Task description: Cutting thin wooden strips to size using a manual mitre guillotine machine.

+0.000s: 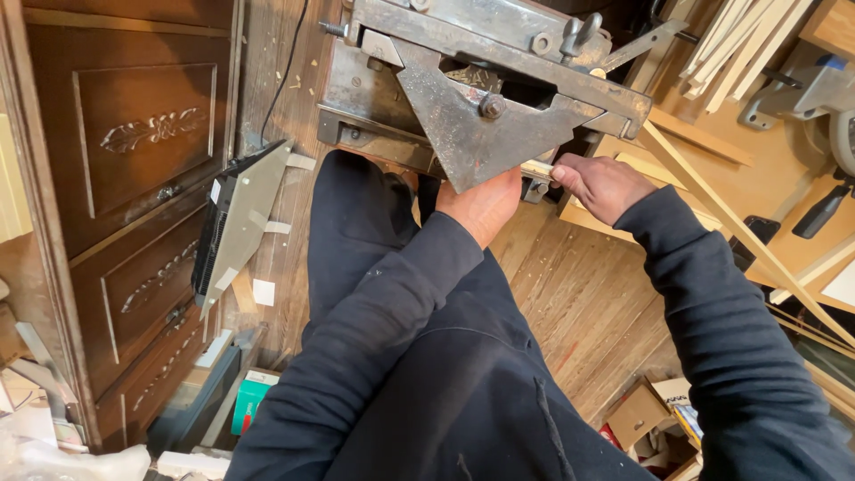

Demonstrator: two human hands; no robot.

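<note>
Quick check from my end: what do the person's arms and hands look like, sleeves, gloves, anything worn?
Both arms wear long dark navy sleeves of soft, plain fabric, loose and creased, ending at the wrists with simple cuffs. The left hand and right hand are bare: no gloves, and no rings, watch or markings that I can see. The trousers look like the same dark fabric.

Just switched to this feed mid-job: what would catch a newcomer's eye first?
A heavy grey metal machine at top centre, with a triangular steel plate at its front. Below it the left hand presses up under the plate while the right hand pinches a thin wooden strip into it. A carved dark wooden cabinet fills the left.
</note>
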